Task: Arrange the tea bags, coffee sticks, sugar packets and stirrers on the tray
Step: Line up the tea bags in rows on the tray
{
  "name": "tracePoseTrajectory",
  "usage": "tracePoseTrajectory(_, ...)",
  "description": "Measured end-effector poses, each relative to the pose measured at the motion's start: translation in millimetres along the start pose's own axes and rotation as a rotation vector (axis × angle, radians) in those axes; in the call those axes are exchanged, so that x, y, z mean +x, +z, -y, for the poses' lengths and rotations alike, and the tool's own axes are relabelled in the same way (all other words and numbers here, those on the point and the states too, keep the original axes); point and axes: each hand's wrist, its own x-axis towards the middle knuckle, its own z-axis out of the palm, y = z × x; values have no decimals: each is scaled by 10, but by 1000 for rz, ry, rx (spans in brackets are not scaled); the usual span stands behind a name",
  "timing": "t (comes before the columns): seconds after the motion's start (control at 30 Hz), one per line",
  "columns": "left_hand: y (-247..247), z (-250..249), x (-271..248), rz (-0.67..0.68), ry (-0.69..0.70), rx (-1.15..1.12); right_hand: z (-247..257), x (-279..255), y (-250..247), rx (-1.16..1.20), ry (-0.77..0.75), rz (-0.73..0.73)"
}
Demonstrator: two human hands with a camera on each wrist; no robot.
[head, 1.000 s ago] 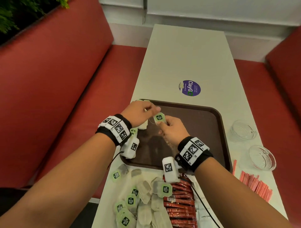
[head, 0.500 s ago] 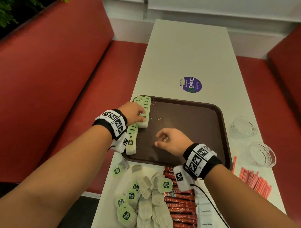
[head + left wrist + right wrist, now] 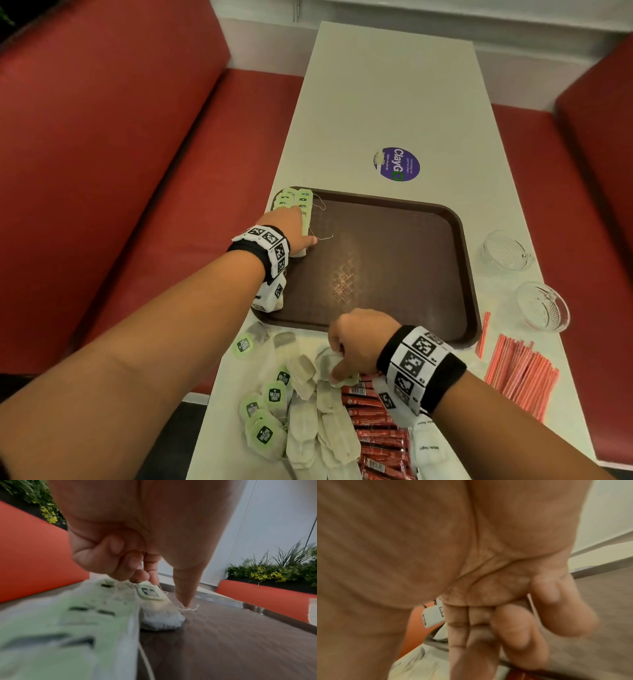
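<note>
The right hand [image 3: 356, 346] had left the tray [image 3: 394, 260] and reached the loose tea bags [image 3: 305, 404] on the table [image 3: 394, 85], pinching one; the left hand [image 3: 291, 229], fingers curled, pressed the tray's row of tea bags [image 3: 301, 205].

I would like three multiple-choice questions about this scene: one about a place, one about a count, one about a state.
1. Where do the arranged tea bags lie on the tray?
A. along its left side
B. in its middle
C. along its right edge

2. How many glass dishes stand right of the tray?
A. one
B. two
C. four

3. What is the right hand doing?
A. resting flat on the tray
B. holding a stirrer
C. reaching into the loose tea bags

Answers: 1 A, the green tags line the left rim; 2 B, one dish and another; 3 C, its fingers are down among the bags.
</note>
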Motion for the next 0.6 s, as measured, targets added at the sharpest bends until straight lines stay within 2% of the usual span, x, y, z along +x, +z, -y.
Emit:
tracePoseTrajectory(0.13,44,-45,4,67,-25,16,29,-10,104,-91,10,23)
tracePoseTrajectory(0.23,-38,-57,-83,49,-13,-20,30,-13,125,-88,-1,20)
tracePoseTrajectory(0.4,-248,-129,-602,-21,159,-234,2,-4,141,-12,-11,-34)
tracePoseTrajectory(0.5,-262,-127,-1075,75,281,-318,-33,-40,140,64,-31,-97)
tracePoseTrajectory(0.6,-177,-49,-1530,202,338,-329,-81,-110,141,158,-32,-183)
